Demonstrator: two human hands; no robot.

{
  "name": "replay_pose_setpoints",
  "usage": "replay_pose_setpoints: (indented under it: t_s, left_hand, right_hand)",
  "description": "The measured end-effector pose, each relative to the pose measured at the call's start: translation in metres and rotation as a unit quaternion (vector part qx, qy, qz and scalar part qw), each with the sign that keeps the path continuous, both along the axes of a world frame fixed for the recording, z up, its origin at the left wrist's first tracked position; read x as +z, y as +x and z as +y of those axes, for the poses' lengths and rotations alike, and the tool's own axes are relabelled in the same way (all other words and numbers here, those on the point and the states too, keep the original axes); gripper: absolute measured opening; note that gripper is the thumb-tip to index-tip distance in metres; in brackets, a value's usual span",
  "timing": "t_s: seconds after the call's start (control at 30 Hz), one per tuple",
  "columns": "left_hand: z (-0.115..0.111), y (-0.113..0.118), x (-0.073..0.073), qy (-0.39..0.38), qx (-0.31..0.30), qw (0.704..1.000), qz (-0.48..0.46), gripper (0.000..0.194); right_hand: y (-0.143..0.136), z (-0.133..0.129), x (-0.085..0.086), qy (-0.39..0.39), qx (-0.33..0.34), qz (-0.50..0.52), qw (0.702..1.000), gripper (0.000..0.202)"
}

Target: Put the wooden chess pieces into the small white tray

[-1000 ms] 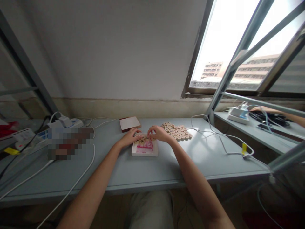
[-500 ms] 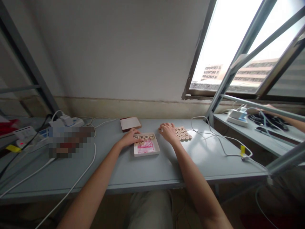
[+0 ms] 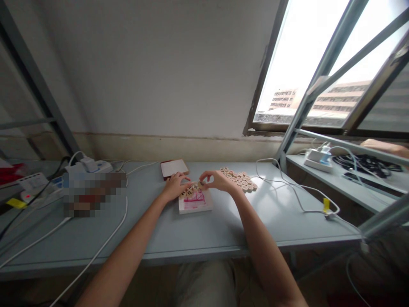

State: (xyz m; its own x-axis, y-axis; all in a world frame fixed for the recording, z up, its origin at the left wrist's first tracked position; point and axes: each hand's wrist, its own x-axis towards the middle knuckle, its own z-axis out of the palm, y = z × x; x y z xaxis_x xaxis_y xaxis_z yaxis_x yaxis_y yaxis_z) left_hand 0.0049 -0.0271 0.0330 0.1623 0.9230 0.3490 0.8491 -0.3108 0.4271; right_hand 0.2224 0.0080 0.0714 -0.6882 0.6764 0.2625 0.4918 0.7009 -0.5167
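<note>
A small round disc (image 3: pixel 201 183) is pinched between thumb and fingertips of the right hand (image 3: pixel 204 181) over the far right corner of a shallow white tray (image 3: pixel 195 210); whether it is touching the tray cannot be told. The left hand (image 3: pixel 174 186) is laid at the tray's far left edge, its thumb stretched toward the pieces inside; whether anything is gripped by it cannot be made out. The work is judged to be partly done: a few pieces (image 3: pixel 189 190) are gathered in the tray's far part, its near part is left uncovered, and a much larger cluster (image 3: pixel 242 181) is left outside, to the right. The pieces are pale, wood-coloured and round, marked in dark characters too small to be read, while the tray's floor is printed with pink lines. The tray is set on the grey-blue surface (image 3: pixel 153 243), with a box lid (image 3: pixel 174 168), white on top and dark red at the side, placed beyond it to the left. Farther right, a white cable (image 3: pixel 298 185) is looped across the surface.
</note>
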Motion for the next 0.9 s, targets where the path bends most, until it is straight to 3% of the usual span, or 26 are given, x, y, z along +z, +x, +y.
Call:
replay_pose_setpoints:
  t_s: [0.1, 0.2, 0.4, 0.6, 0.7, 0.8, 0.9]
  left_hand:
    - [0.006, 0.002, -0.007, -0.006, -0.058, 0.998, -0.033, 0.037]
    - [0.011, 0.003, -0.014, -0.018, -0.088, 0.995, -0.032, 0.039]
    - [0.013, 0.001, -0.018, -0.035, -0.091, 0.995, -0.030, 0.039]
    - [0.007, 0.005, -0.011, -0.050, -0.074, 0.996, -0.024, 0.043]
    - [0.005, 0.007, -0.009, -0.051, -0.066, 0.996, -0.020, 0.047]
    - [0.004, 0.008, -0.008, -0.056, -0.061, 0.996, -0.016, 0.048]
    - [0.005, 0.008, -0.009, -0.055, -0.060, 0.997, -0.013, 0.050]
  right_hand:
    - [-0.011, -0.004, -0.003, -0.022, 0.059, -0.052, 0.997, 0.023]
    - [-0.019, -0.005, -0.009, -0.007, 0.044, -0.069, 0.997, 0.022]
    - [-0.020, -0.004, -0.013, 0.072, 0.004, -0.096, 0.993, 0.014]
    - [-0.012, -0.007, -0.001, 0.049, -0.012, -0.127, 0.991, 0.014]
    - [0.004, -0.003, 0.004, 0.097, -0.129, -0.135, 0.978, 0.014]
    - [0.021, 0.002, 0.000, 0.150, -0.288, -0.189, 0.927, 0.017]
    - [0.032, 0.005, -0.007, 0.144, -0.347, -0.238, 0.895, 0.025]
